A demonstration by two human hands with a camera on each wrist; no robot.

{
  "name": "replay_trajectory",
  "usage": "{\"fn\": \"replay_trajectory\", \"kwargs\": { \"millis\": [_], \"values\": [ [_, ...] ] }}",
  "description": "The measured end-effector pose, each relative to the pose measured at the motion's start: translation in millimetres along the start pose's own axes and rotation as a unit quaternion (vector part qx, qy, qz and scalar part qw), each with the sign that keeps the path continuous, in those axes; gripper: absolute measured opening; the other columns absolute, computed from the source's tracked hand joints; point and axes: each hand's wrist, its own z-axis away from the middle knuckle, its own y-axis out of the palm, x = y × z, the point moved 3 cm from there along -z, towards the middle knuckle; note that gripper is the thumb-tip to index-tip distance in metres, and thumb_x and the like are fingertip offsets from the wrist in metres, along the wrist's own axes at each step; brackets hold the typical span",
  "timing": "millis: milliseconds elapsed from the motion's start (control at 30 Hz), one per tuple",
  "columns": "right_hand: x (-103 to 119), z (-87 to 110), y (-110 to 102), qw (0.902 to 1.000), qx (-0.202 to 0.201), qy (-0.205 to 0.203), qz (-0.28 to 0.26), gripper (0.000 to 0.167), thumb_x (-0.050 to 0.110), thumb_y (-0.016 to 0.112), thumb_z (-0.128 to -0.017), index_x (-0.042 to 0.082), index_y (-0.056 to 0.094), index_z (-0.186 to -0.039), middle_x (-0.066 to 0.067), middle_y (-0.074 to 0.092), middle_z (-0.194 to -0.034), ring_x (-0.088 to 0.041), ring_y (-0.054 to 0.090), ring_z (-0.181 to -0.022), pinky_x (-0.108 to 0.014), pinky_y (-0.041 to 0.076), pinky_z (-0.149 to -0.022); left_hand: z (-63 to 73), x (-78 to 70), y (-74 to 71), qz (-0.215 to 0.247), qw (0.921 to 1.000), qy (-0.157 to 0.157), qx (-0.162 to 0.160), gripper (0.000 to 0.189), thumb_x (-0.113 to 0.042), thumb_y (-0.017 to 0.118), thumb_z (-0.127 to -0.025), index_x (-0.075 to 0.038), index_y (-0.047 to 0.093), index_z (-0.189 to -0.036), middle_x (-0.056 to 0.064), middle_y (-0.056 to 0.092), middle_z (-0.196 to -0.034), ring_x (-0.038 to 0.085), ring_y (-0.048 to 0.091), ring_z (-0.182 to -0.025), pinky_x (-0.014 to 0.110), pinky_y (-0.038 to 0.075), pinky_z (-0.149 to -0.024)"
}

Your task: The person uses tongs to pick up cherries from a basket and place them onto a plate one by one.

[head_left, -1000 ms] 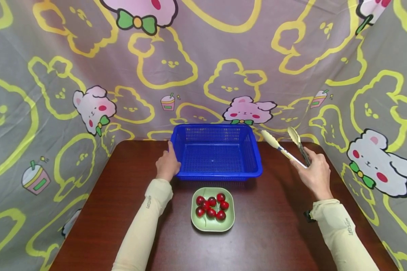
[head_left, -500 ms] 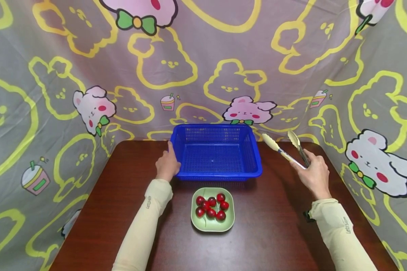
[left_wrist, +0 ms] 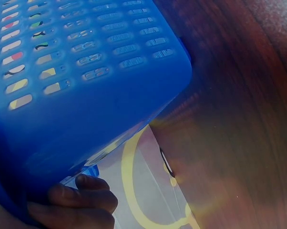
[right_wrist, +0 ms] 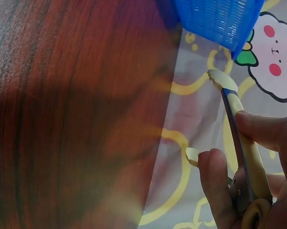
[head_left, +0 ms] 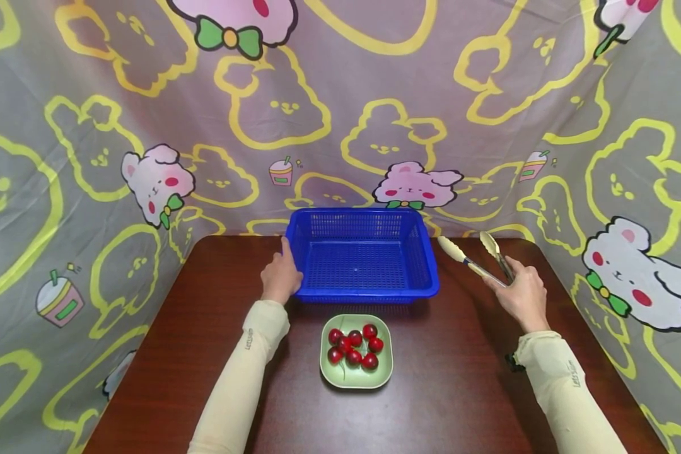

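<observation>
In the head view, my left hand (head_left: 280, 277) holds the left rim of a blue plastic basket (head_left: 369, 292). The left wrist view has its fingers (left_wrist: 81, 205) curled under the rim, beside the slotted wall (left_wrist: 100, 105). My right hand (head_left: 524, 296) grips a pair of tongs (head_left: 477, 267) to the right of the basket, thumb on one arm and fingers on the other. Their pale tips are spread apart with nothing between them. Nearer than the basket sits a light green square dish (head_left: 369, 379) bearing several red cherries (head_left: 353, 357), some with stems.
All of this is on a dark reddish-brown table (head_left: 448, 378). A patterned cloth (head_left: 329, 82) hangs behind the table and along both sides. The basket stands close to the table's back edge. Something small and black (head_left: 513, 362) shows at the right cuff.
My right hand has shifted slightly left, and the tongs' tips have dropped lower toward the table. The left hand, basket and dish of cherries look unmoved.
</observation>
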Motion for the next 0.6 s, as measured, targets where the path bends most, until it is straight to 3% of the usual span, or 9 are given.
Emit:
{"fn": "replay_trajectory", "kwargs": {
  "millis": [600],
  "values": [
    [-19.2, -1.7, 17.4, 0.9978, 0.06, 0.017, 0.024, 0.079, 0.034, 0.079, -0.09, -0.008, 0.045, -0.148, -0.041, 0.053, -0.124, -0.061, 0.05, -0.113, -0.072, 0.039, -0.092, 1.0, 0.5, -1.5, 0.001, 1.0, 0.004, -0.004, 0.096, -0.021, 0.067, -0.096, -0.008, 0.003, -0.167, 0.031, 0.05, -0.147, 0.049, 0.065, -0.107, 0.059, 0.051, -0.098]
  ]
}}
